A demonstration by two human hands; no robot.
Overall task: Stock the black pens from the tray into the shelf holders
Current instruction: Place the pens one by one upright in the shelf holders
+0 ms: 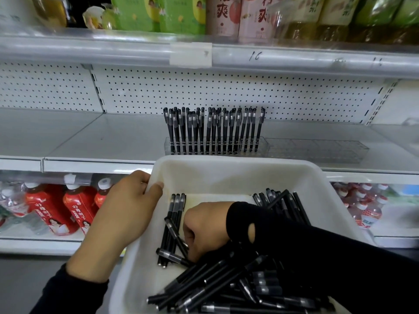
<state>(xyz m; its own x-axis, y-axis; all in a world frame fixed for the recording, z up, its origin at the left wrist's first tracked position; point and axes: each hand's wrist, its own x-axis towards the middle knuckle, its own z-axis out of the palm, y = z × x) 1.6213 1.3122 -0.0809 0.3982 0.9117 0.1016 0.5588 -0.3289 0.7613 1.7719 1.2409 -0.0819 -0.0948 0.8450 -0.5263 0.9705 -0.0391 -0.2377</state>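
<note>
Two hands are on the white rectangular plastic tray (238,160), which sits in front of the grey metal shelf (102,141). Your left hand (127,207) grasps the tray's left rim. The thumb hooks over the edge onto the inner wall, the fingers wrap the outside, and the wrist runs back down-left into a black sleeve (68,291).

Your right hand (207,227) reaches into the tray from the right, knuckles up, with the fingers curled under toward the tray floor. It is clenched on black plastic pens (173,232). Two capped ends stick out leftward from beneath the fingers, but the fingertips are hidden, so the grip may hold more. The forearm lies across a loose heap of pens (215,284) at the tray's near side.

Three more pens lie side by side on the tray floor just left of that hand, and another bunch rests by the far right wall.

On the shelf behind the tray, a row of stocked pens (213,130) stands upright, caps up, in a clear acrylic holder (263,147). A second clear holder (317,148) sits just beside it on the right.
</note>
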